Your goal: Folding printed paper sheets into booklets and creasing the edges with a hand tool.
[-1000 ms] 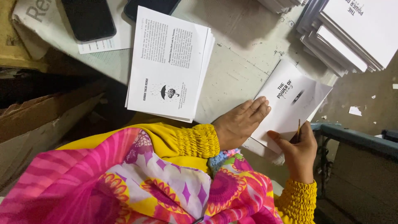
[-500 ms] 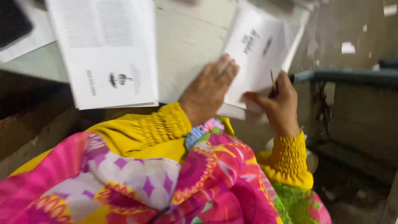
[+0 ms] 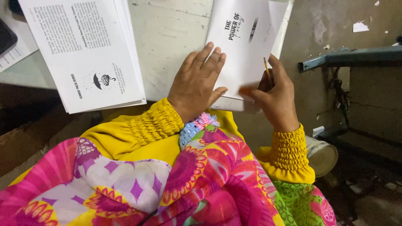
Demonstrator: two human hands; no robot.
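My left hand (image 3: pixel 197 83) lies flat, fingers together, on the near left edge of a white booklet (image 3: pixel 247 46) with a black printed title, pressing it to the worn tabletop (image 3: pixel 171 37). My right hand (image 3: pixel 272 94) grips the booklet's near right corner and pinches a thin yellowish stick (image 3: pixel 266 69) between thumb and fingers. What the stick is cannot be made out. Both wrists show yellow ruffled cuffs.
A stack of printed white sheets (image 3: pixel 83 54) with a small umbrella picture lies at the left. A dark phone (image 3: pixel 6 37) peeks in at the far left edge. A blue-grey metal frame (image 3: pixel 351 58) and a tin can (image 3: pixel 322 155) stand at the right over the floor.
The view has shifted down and closer. My left hand has slid a little onto the booklet; my right hand stays at its corner with the stick.
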